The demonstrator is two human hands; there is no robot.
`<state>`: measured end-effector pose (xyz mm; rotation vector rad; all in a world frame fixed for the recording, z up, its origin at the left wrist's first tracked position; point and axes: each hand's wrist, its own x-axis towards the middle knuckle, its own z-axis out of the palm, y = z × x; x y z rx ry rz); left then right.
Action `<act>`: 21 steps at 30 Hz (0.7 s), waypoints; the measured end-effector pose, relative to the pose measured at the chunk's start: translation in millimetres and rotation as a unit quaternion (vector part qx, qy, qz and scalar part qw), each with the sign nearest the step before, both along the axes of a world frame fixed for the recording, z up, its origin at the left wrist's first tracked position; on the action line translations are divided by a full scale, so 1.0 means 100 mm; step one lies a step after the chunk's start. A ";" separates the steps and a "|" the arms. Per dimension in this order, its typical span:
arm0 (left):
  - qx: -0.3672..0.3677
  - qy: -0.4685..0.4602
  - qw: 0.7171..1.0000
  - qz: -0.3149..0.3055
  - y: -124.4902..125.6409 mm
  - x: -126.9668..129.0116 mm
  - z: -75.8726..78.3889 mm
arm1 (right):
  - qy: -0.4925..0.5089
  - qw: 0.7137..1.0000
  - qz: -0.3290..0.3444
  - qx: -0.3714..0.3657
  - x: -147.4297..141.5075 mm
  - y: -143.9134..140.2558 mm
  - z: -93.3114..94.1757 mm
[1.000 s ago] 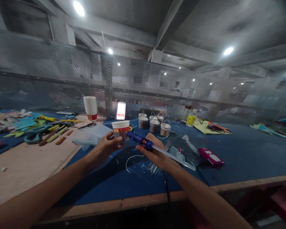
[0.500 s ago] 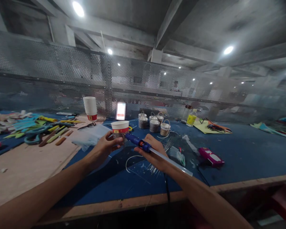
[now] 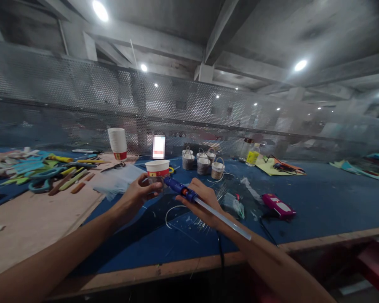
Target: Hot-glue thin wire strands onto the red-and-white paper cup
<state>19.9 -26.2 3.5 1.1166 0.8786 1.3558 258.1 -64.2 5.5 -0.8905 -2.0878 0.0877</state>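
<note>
My left hand (image 3: 145, 190) is closed around the lower part of a white paper cup (image 3: 158, 167) with a red and yellow band; the cup stands upright with its rim up. In my right hand (image 3: 202, 194) is a blue hot glue gun (image 3: 178, 186), my fingers wrapped round its handle. A long clear glue stick (image 3: 225, 218) sticks out of its rear toward my right forearm. The gun's nozzle points left at the cup's side, close to it; I cannot tell whether they touch. A dark cord runs down over the table edge below my right hand.
Behind the cup stand several small cord-wrapped buckets with handles (image 3: 204, 164). A stack of paper cups (image 3: 117, 143) is at back left, scissors (image 3: 42, 183) and coloured pieces further left. To the right lie a magenta device (image 3: 278, 206), a yellow-labelled bottle (image 3: 252, 155) and yellow paper (image 3: 271, 168).
The whole view has shifted slightly. The glue stick's rear end has swung a little lower and to the left. Both hands keep their grips, with the gun still at the cup.
</note>
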 end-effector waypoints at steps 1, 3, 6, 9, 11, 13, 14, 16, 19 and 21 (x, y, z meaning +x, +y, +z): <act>0.001 0.002 1.000 -0.001 0.00 0.00 0.00 | -0.001 1.000 0.000 0.001 0.00 0.00 0.00; 0.003 0.008 1.000 -0.004 -0.02 0.00 0.01 | -0.001 1.000 0.000 0.004 -0.01 0.00 0.00; 0.003 0.011 1.000 -0.006 -0.03 0.00 0.01 | 0.001 1.000 -0.004 0.007 -0.01 0.00 -0.01; 0.002 0.006 1.000 -0.008 -0.01 0.00 0.01 | -0.003 1.000 -0.006 0.009 -0.01 0.01 -0.01; 0.002 0.004 1.000 -0.010 0.00 -0.01 0.00 | -0.007 1.000 -0.006 0.011 -0.01 0.01 0.00; 0.003 0.002 1.000 -0.011 0.00 -0.01 0.00 | -0.005 1.000 -0.007 0.011 0.00 0.00 0.01; 0.004 0.001 1.000 -0.013 0.00 -0.01 -0.01 | -0.002 1.000 -0.006 0.009 0.00 0.00 0.02; 0.006 -0.001 1.000 -0.017 -0.01 -0.02 -0.01 | 0.007 1.000 -0.001 0.001 0.01 -0.01 0.03; 0.008 -0.004 1.000 -0.022 0.00 -0.03 -0.03 | 0.020 1.000 0.004 -0.015 0.02 -0.03 0.03; 0.011 -0.004 1.000 -0.027 0.02 -0.04 -0.05 | 0.023 0.999 0.002 -0.023 0.02 -0.04 0.03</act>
